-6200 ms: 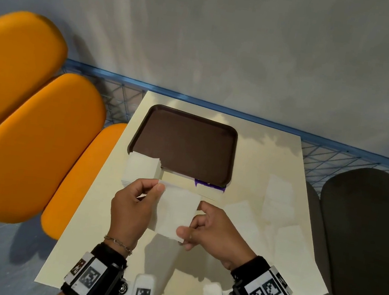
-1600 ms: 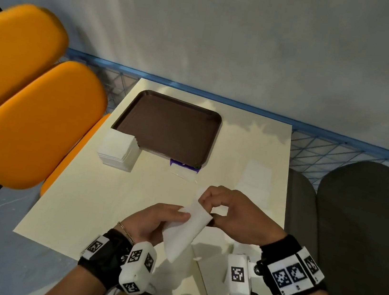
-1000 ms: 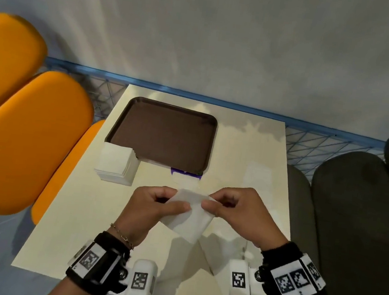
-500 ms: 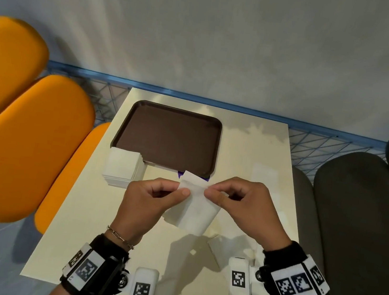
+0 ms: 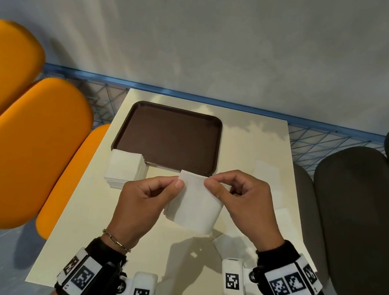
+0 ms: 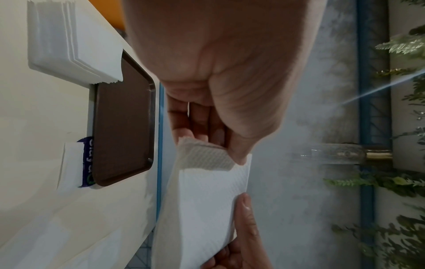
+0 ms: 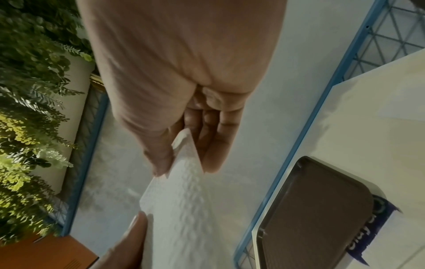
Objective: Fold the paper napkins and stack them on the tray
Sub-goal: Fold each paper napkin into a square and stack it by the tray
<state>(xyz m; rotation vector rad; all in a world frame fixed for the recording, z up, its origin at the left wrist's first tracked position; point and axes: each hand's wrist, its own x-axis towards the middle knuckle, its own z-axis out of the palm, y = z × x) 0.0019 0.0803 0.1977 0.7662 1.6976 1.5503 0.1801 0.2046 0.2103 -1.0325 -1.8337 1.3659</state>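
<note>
Above the table [image 5: 91, 233], a white paper napkin [image 5: 195, 205] is pinched by the left hand [image 5: 142, 202] and right hand [image 5: 245, 204]; nothing is seen inside the brown tray [image 5: 172, 136].

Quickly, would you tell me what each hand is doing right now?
Left hand: pinching the napkin.
Right hand: pinching the same napkin.

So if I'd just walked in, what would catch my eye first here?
Probably the white napkin held up over the table, pinched at its top corners by the left hand and the right hand. Behind it lies a brown tray with nothing on it, a stack of napkins at its near left corner. Bright orange seats stand to the left.
</note>
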